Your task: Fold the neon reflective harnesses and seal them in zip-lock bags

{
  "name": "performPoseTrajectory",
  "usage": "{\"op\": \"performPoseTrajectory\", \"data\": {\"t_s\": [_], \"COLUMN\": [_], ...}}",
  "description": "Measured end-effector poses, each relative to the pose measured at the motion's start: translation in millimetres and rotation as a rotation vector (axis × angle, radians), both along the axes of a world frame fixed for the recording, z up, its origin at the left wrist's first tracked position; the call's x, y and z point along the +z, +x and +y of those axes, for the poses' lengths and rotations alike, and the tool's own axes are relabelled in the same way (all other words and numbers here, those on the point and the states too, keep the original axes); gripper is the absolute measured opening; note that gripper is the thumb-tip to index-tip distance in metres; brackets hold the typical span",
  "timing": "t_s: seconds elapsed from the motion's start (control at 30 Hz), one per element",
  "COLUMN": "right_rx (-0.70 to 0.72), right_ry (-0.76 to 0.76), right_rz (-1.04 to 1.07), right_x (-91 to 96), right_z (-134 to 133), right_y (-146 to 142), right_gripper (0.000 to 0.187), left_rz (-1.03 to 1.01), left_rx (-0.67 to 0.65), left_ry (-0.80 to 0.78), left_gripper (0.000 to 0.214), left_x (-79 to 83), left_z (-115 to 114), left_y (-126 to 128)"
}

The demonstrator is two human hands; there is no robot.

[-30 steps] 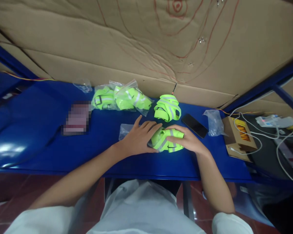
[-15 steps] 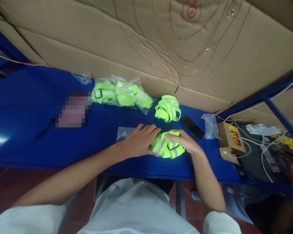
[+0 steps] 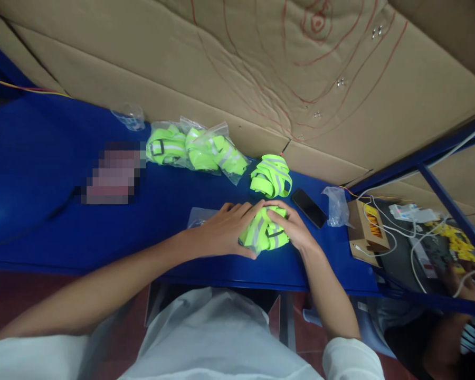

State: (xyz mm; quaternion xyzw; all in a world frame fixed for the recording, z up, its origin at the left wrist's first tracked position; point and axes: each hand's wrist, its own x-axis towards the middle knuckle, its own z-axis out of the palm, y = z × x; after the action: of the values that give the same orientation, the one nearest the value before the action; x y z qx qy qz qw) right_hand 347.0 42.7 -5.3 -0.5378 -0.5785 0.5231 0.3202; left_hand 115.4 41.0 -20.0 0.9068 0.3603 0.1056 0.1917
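Observation:
Between my two hands is a bundled reflective strap (image 3: pixel 269 235), neon yellow-green with silver-grey stripes and a dark buckle, low over the blue table. My left hand (image 3: pixel 227 228) curves round its left side, with fingers over the top and thumb below. On the other side, my right hand (image 3: pixel 293 227) grips it with the thumb across the front. A clear plastic bag (image 3: pixel 199 215) shows from under my left hand; how far it reaches round the strap I cannot tell. Behind my hands lies another loose reflective strap bundle (image 3: pixel 272 175).
Several bagged reflective straps (image 3: pixel 198 148) lie along the cardboard wall (image 3: pixel 142 68). A phone (image 3: pixel 309 207), another clear bag (image 3: pixel 338 206) and a cardboard box (image 3: pixel 364 229) with cables are to the right. A co-worker's hand (image 3: pixel 465 285) is at the far right, near yellow material.
My hands have closed in round the strap bundle, and the left one now covers more of its left end. The view has shifted slightly.

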Motion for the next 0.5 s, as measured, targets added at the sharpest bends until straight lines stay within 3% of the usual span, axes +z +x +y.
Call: {"op": "performPoseTrajectory", "data": {"t_s": [0.07,0.27,0.37,0.5], "right_rx": [-0.071,-0.136,-0.008,0.216], "right_ry": [0.074,0.11,0.039,-0.062], "right_rz": [-0.035,0.063,0.074,-0.015], "right_x": [-2.7,-5.9,-3.3,-1.4], "right_z": [-0.6,0.0,-0.7,-4.2], "right_y": [-2.2,0.5,6.3,8.5], "right_gripper": [0.053,0.056,0.061,0.051], "left_rz": [0.022,-0.002,-0.111,-0.249], "left_rx": [0.042,0.187,0.198,-0.013], "left_ry": [-0.007,0.01,0.021,-0.076], "left_gripper": [0.13,0.13,0.122,0.112], "left_x": [1.4,6.8,8.6,9.5], "left_z": [0.7,7.4,12.6,10.5], "left_y": [0.8,-0.2,-5.0,-6.7]}}
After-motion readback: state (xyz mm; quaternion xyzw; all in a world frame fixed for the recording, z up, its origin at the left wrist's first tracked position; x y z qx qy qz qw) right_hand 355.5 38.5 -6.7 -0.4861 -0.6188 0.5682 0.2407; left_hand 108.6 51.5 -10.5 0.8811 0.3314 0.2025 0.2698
